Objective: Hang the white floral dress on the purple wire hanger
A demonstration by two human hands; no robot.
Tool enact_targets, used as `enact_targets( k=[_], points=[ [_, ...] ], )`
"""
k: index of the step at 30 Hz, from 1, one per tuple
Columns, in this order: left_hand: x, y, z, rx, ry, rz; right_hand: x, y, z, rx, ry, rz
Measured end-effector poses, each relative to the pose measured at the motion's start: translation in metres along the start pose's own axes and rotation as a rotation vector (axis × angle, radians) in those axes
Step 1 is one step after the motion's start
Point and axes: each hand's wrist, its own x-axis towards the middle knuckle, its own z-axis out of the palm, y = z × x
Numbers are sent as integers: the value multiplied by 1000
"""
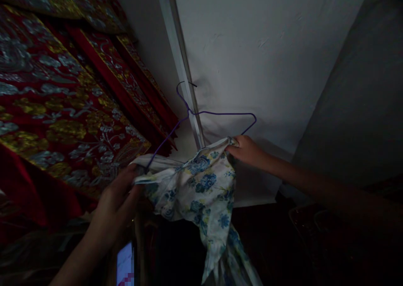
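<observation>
A white garment with blue flowers hangs down between my two hands, its lower part falling out of the frame. A thin purple wire hanger stands above it, the lower corners reaching into the cloth. My left hand is closed on the garment's left upper edge, close to the hanger's left corner. On the other side, my right hand pinches the right upper edge just below the hanger's right corner. The hook points up in front of a narrow pale strip on the wall. Inside the cloth, the hanger's bottom part is hidden.
Red cloth with gold and silver embroidery drapes along the left. Behind the hanger is a white wall with a narrow vertical strip. A lit phone screen shows at the bottom left. The lower right is too dark to make out.
</observation>
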Motion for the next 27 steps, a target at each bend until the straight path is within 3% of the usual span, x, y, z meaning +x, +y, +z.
enact_targets(
  k=[5, 8, 11, 14, 19, 21, 24, 27],
  points=[
    [55, 39, 11, -79, 84, 81, -9, 3, 17, 265, -47, 20],
    [90, 40, 33, 4, 91, 151, -15, 2, 16, 313, -70, 14],
    [112, 26, 51, 12, 73, 218, -22, -4, -1, 292, -98, -77],
    [118, 11, 58, -5, 77, 253, -32, -9, -27, 272, -126, -191],
    [119, -4, 53, 60, 132, 287, -46, -3, -67, 411, -250, -81],
    [121, -9, 52, 61, 143, 274, -46, 6, -79, 284, -101, -69],
    [121, -14, 52, 26, 119, 260, -39, 22, -94, 61, 231, -37],
    [118, -14, 52, -18, 99, 264, -26, 34, -107, 144, 300, 25]
  ],
)
